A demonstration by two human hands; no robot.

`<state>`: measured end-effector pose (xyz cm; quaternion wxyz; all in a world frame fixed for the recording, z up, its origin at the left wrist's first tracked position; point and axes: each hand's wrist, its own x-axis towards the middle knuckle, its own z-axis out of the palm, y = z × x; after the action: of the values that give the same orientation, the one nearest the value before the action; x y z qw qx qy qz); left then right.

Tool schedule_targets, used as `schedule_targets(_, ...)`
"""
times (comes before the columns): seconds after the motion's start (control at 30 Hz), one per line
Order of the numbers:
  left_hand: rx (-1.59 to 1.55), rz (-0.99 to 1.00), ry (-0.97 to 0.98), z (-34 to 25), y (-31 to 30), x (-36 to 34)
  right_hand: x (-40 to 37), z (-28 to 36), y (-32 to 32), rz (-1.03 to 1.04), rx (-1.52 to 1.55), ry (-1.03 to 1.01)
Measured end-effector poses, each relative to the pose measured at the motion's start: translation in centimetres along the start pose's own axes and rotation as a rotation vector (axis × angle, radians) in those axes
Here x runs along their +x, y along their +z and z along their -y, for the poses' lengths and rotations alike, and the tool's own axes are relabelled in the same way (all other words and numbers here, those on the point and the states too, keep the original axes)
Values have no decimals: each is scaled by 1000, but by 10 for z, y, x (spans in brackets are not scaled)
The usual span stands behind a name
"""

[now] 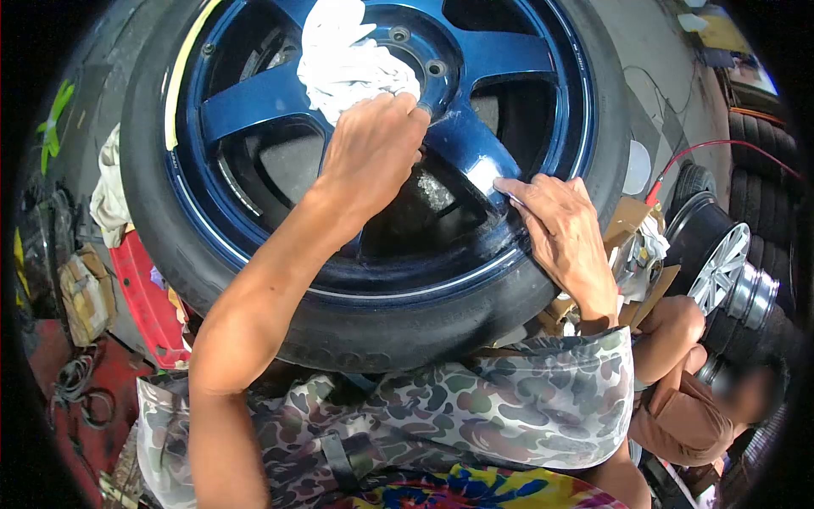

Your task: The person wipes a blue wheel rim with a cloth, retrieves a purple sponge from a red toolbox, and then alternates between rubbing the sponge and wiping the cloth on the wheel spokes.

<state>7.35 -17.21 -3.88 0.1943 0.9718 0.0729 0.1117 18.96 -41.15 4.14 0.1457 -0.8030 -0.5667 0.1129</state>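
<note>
A blue five-spoke wheel rim (492, 53) with a black tire (381, 327) around it lies in front of me. My left hand (377, 144) is closed near the hub, its knuckles up, gripping the lower edge of a bunched white cloth (343, 64). My right hand (555, 216) rests where the lower right spoke (475, 153) meets the rim. Its fingers are pinched around a small thin piece, mostly hidden, that I cannot make out. Dull, scuffed patches show on that spoke beside a bright glare. Yellow tape (182, 81) runs along the tire's upper left edge.
A red plastic container (144, 293) stands at the left, with a pale rag (108, 191) above it. Cardboard boxes (627, 222), a silver-spoked wheel (725, 263) and stacked tires (759, 187) are at the right. A person in a brown shirt (682, 424) sits at the lower right.
</note>
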Motion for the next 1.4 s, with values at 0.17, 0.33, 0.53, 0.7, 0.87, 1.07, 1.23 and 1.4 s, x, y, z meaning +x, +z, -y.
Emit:
schedule_targets(0.17,6,-11,11,3,1,0,-2,-2,10,-61,-4,-27)
schedule_targets(0.33,22,-6,7,1,0,0,1,-2,13,-80,-51,-54)
schedule_targets(0.53,-5,-14,16,2,-1,-1,0,-1,6,-42,-110,-41)
schedule_targets(0.7,-4,6,9,-2,1,1,11,-5,11,-111,-54,-82)
schedule_targets(0.87,-31,-21,13,0,1,-1,10,-3,2,-25,-76,-51)
schedule_targets(1.07,-21,-18,16,1,-1,1,12,-5,6,-59,-37,-66)
schedule_targets(1.23,1,-8,19,1,1,1,13,-1,3,-10,-101,-44)
schedule_targets(1.4,-19,-10,13,0,-1,1,3,-6,7,-61,-38,-54)
